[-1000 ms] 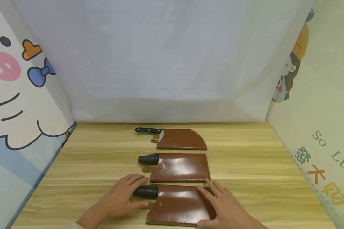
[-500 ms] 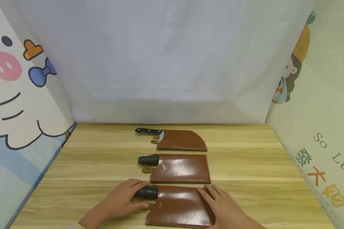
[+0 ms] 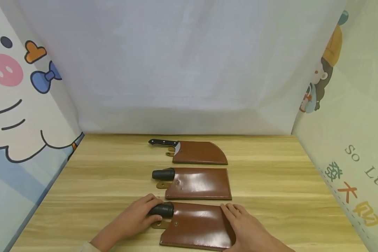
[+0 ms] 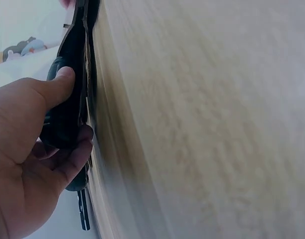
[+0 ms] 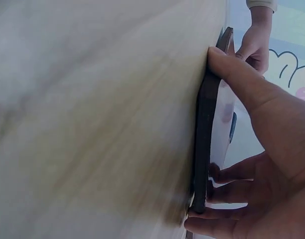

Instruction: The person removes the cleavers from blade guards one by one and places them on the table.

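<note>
Nearest to me lies a cleaver in a brown leather sheath (image 3: pixel 196 224), its black handle (image 3: pixel 162 210) pointing left. My left hand (image 3: pixel 137 217) grips that handle, thumb on one side and fingers curled to the other in the left wrist view. A leather snap strap (image 3: pixel 160 225) sticks out below the handle. My right hand (image 3: pixel 247 227) spans the sheath's right end. In the right wrist view its thumb presses one corner of the sheath's dark edge (image 5: pixel 206 129), and its fingers hold the opposite corner. The blade is hidden in the sheath.
Behind it lie two more sheathed cleavers, one in a rectangular sheath (image 3: pixel 201 183) and a farther one in a curved-tip sheath (image 3: pixel 198 153). All rest on a wood-grain table (image 3: pixel 286 182). A white cloth (image 3: pixel 182 70) closes the back, with printed panels at both sides.
My left thumb has moved from the strap up to the handle. My right fingers have drawn back from the middle sheath's edge to the near sheath's far right corner.
</note>
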Tool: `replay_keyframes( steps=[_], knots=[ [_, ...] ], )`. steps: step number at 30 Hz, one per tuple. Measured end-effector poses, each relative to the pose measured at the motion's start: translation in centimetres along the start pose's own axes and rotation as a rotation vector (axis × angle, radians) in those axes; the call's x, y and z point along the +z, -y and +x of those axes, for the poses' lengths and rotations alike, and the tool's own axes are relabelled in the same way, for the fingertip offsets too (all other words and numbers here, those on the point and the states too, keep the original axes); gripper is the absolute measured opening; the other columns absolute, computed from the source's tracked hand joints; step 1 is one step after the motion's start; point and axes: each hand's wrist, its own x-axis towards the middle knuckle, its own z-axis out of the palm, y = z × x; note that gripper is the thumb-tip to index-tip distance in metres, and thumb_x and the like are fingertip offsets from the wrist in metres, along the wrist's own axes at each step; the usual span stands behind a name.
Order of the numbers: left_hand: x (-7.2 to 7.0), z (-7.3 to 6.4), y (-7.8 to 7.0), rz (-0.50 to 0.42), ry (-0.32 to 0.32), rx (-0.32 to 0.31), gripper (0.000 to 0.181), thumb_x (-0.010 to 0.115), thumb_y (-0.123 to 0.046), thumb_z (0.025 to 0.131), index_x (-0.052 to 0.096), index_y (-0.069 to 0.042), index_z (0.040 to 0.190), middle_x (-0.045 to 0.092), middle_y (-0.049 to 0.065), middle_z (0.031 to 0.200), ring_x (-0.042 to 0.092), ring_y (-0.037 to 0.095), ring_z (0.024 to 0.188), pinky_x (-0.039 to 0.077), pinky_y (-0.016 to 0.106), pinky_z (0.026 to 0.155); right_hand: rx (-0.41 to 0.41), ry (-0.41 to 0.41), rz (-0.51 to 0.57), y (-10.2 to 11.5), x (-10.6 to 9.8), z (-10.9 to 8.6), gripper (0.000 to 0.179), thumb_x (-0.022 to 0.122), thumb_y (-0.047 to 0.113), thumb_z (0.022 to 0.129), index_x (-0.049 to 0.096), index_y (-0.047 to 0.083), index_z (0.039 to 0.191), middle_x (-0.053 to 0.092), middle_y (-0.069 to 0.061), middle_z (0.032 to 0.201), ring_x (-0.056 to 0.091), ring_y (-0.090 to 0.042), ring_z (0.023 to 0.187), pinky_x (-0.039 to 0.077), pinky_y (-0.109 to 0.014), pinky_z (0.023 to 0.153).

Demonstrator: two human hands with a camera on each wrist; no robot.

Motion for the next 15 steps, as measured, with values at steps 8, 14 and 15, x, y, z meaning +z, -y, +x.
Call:
replay_keyframes(
  steps=[8,14,15],
  knots=[
    [0.13,-0.12,0.25,0.003,-0.028,0.059,0.038,0.068,-0.038,0.098,0.066,-0.011,0.125,0.058,-0.004,0.112,0.056,0.006,0.093,0.052,0.032,0.077,0.02,0.01,0.012,0.01,-0.39,0.0,0.137,0.069,0.092,0.06,0.041,-0.006,0.152,0.046,-0.028,0.152,0.045,-0.045,0.139,0.05,-0.058,0.101],
    [-0.02,-0.13,0.02,-0.001,-0.03,0.046,0.039,0.069,-0.037,0.098,0.066,-0.01,0.125,0.059,-0.004,0.111,0.057,0.006,0.093,0.053,0.032,0.078,-0.011,-0.017,0.012,-0.17,-0.71,-0.15,0.136,0.07,0.091,0.061,0.041,-0.006,0.152,0.046,-0.028,0.152,0.045,-0.045,0.14,0.048,-0.058,0.103],
    [-0.09,-0.13,-0.07,-0.007,-0.029,0.039,0.039,0.069,-0.037,0.098,0.067,-0.009,0.125,0.059,-0.004,0.111,0.057,0.006,0.093,0.052,0.032,0.078,-0.017,-0.023,0.01,-0.22,-0.75,-0.17,0.135,0.071,0.09,0.062,0.041,-0.006,0.152,0.046,-0.027,0.152,0.045,-0.045,0.14,0.048,-0.057,0.105]
  ],
)
